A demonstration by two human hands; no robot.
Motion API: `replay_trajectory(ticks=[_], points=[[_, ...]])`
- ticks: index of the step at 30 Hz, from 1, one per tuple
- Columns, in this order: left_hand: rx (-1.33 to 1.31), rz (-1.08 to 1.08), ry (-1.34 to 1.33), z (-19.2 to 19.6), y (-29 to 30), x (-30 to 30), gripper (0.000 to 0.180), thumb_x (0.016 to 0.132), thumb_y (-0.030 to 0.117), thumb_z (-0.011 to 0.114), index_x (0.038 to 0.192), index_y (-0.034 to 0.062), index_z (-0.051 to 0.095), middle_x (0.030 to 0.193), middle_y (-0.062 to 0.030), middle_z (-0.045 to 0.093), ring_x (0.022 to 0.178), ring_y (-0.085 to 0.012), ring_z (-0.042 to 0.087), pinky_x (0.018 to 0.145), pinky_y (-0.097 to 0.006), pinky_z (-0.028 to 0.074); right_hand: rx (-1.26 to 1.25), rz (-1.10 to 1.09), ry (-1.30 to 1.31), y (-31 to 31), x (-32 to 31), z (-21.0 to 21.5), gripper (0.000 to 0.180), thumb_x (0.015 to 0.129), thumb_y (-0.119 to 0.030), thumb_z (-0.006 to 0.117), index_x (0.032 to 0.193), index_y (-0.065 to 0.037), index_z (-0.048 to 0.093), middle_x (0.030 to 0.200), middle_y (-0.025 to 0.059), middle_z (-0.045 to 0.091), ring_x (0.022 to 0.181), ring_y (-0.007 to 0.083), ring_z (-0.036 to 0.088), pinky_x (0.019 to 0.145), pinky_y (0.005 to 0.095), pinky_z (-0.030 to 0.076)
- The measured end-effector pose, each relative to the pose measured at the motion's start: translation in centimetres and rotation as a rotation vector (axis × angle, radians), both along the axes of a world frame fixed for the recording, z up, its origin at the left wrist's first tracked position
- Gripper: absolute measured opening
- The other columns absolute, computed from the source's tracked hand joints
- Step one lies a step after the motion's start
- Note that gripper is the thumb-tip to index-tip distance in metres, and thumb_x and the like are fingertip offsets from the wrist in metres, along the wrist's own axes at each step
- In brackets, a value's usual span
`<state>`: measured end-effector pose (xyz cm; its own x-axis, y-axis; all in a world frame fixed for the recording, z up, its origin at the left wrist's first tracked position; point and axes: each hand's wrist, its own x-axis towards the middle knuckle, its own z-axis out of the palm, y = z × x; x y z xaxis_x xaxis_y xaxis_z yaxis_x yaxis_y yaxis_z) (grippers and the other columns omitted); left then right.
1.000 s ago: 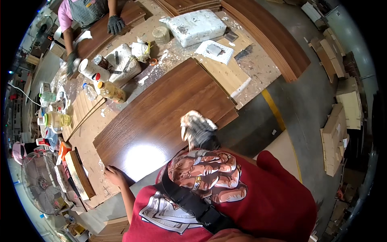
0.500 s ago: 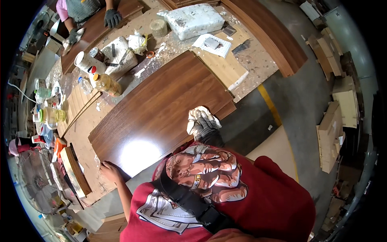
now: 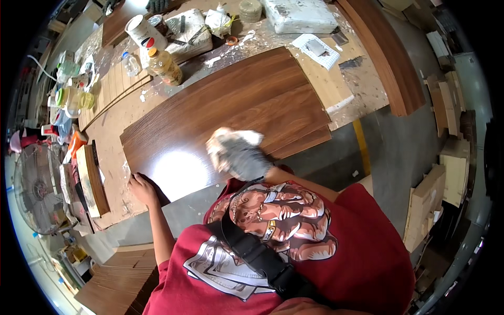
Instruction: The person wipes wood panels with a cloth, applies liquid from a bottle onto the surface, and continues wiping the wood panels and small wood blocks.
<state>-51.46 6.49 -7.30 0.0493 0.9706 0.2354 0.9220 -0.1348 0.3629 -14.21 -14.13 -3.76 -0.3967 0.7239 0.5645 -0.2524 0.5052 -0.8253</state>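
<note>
A long brown wood-grain panel lies across the workbench, with a bright glare near its front left end. My right hand, in a grey glove and smeared by motion, presses a crumpled white rag at the panel's front edge. At the near left corner, my bare left hand holds the panel by its edge; some of its fingertips are hard to make out. Part of another brown board shows beneath the panel's right end.
Behind the panel stand a yellow bottle, a clear bottle, a white cup and a wrapped white block. A curved brown board lies at right. A fan stands left. A co-worker's gloved hand shows at the top.
My right hand and the rag have moved left along the panel's front edge, from its right end toward the middle. The left hand stays at the corner. The whole view has shifted somewhat.
</note>
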Motion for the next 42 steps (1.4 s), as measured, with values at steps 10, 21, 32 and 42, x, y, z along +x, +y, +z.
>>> replay_trajectory(ticks=[10, 21, 32, 42], points=[[0.086, 0.028, -0.337, 0.5, -3.9, -3.7, 0.042, 0.103, 0.016, 0.05, 0.138, -0.0063, 0.052, 0.137, -0.0238, 0.054, 0.126, -0.0391, 0.051, 0.109, -0.045, 0.037, -0.196, -1.239, -1.198, -3.9, 14.4, -2.4, 0.041, 0.098, -0.013, 0.043, 0.137, -0.002, 0.047, 0.119, 0.021, 0.057, 0.107, 0.0372, 0.058, 0.096, 0.0435, 0.046], [-0.077, 0.501, -0.233, -0.1, -14.0, -5.3, 0.037, 0.105, 0.029, 0.052, 0.135, 0.0104, 0.062, 0.129, -0.0162, 0.051, 0.12, -0.0335, 0.043, 0.108, -0.044, 0.033, 0.216, -0.24, -1.008, -0.4, -4.9, -4.2, 0.041, 0.097, -0.016, 0.045, 0.136, -0.009, 0.055, 0.147, 0.0166, 0.049, 0.139, 0.0276, 0.044, 0.115, 0.0416, 0.034], [-0.021, 0.812, -0.454, -0.4, -23.9, -10.6, 0.031, 0.103, 0.024, 0.053, 0.128, 0.0124, 0.067, 0.129, -0.012, 0.053, 0.121, -0.0275, 0.045, 0.109, -0.041, 0.034, 0.379, 0.32, -1.169, 2.3, 2.8, 4.0, 0.055, 0.093, -0.028, 0.057, 0.146, -0.016, 0.049, 0.157, 0.0156, 0.038, 0.147, 0.0321, 0.035, 0.119, 0.0487, 0.028], [0.09, 0.915, -0.527, -0.9, -28.5, -7.1, 0.029, 0.103, 0.024, 0.051, 0.124, 0.0131, 0.069, 0.13, -0.009, 0.054, 0.123, -0.0249, 0.045, 0.111, -0.04, 0.031, 0.521, 0.358, -1.126, 4.2, -2.4, 3.9, 0.054, 0.091, -0.024, 0.056, 0.144, -0.019, 0.052, 0.16, 0.0095, 0.037, 0.149, 0.0277, 0.032, 0.121, 0.0449, 0.026]])
